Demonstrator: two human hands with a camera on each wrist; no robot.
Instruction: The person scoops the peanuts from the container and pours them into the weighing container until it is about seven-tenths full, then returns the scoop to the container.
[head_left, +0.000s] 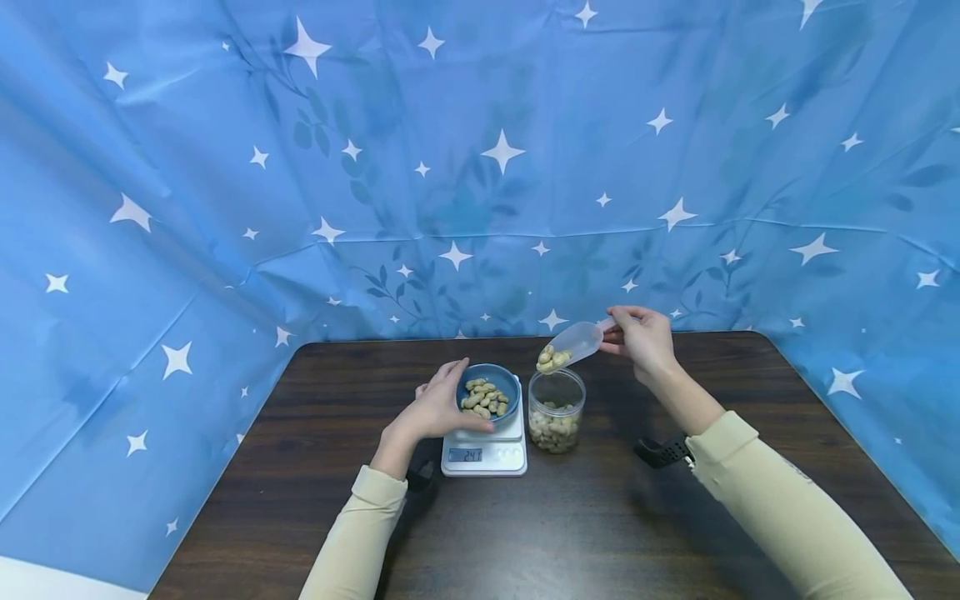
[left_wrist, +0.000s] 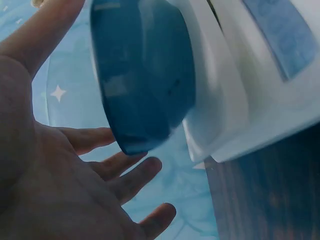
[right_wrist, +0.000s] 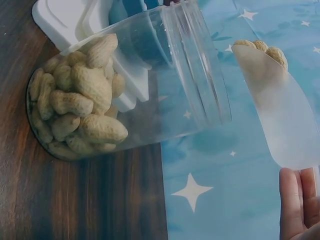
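A blue bowl (head_left: 514, 410) of unshelled peanuts (head_left: 484, 398) sits on a white kitchen scale (head_left: 487, 458) whose display looks like 241. My left hand (head_left: 437, 408) is spread around the bowl's left side, thumb at the front and fingers toward the back; in the left wrist view those fingers (left_wrist: 135, 182) look loosely extended. With the right hand (head_left: 643, 337) I grip the handle of a translucent scoop (head_left: 582, 339), tilted down to the left. Several peanuts lie at its tip, above the mouth of a clear jar (right_wrist: 150, 120), which is partly filled with peanuts (right_wrist: 92, 87).
The dark wooden table (head_left: 300, 500) runs up to a blue curtain (head_left: 450, 167) with white stars. Jar and scale stand side by side near the table's back edge. A black strap (head_left: 663, 452) shows under my right wrist.
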